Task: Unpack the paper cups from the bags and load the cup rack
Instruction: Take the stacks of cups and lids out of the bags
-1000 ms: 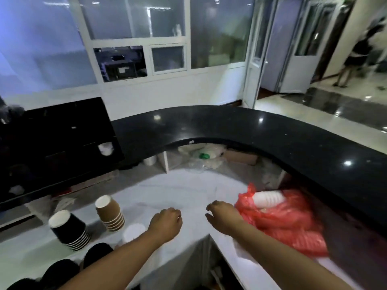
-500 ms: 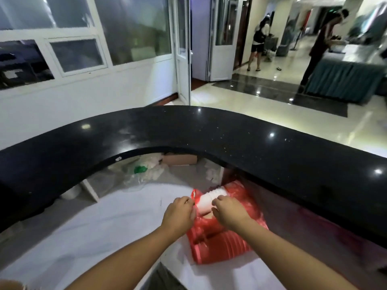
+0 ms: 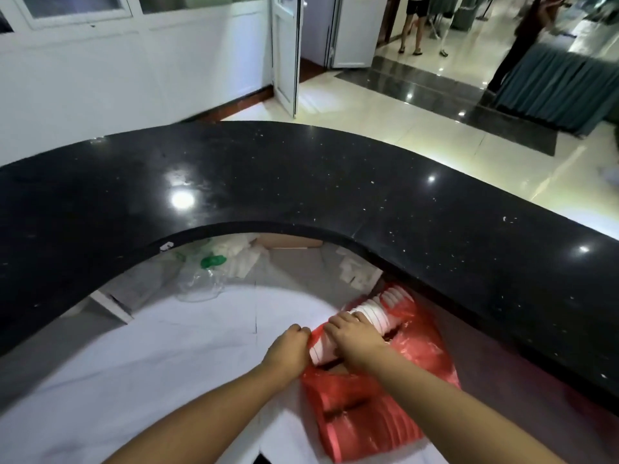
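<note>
On the white desk (image 3: 150, 363), my left hand (image 3: 289, 348) pinches the red bag (image 3: 385, 406) at its mouth; my right hand (image 3: 355, 341) grips the cup stack (image 3: 376, 316) there. I judge unpacking barely started; loading remains.

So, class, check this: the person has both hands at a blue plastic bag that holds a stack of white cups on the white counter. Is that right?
Not quite: the colour is wrong. The head view shows the left hand and right hand at a red plastic bag, not blue, that holds a stack of white cups on the white counter.
</note>
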`<state>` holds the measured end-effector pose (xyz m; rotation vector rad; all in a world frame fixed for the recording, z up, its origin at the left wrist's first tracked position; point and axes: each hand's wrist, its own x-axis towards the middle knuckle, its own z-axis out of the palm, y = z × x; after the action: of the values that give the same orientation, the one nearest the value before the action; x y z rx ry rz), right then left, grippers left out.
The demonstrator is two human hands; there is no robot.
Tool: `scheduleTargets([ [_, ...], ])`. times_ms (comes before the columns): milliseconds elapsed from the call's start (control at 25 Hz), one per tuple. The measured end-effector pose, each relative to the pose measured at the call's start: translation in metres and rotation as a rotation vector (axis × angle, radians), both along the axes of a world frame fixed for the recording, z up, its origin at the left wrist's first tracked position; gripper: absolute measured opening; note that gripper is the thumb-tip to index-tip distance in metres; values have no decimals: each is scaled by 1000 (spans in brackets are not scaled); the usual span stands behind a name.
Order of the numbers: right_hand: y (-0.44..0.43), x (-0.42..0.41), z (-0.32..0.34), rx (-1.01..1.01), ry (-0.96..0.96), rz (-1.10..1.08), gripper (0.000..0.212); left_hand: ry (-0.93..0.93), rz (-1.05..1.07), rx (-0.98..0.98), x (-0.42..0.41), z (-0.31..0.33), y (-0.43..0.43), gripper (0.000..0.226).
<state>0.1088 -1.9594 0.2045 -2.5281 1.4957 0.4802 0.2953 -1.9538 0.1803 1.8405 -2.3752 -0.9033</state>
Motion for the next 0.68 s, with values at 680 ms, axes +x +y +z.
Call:
scheduleTargets([
  [680,0,-1,27,-221,-138,-15,88,438,-108,-147,31,31,-3,76],
])
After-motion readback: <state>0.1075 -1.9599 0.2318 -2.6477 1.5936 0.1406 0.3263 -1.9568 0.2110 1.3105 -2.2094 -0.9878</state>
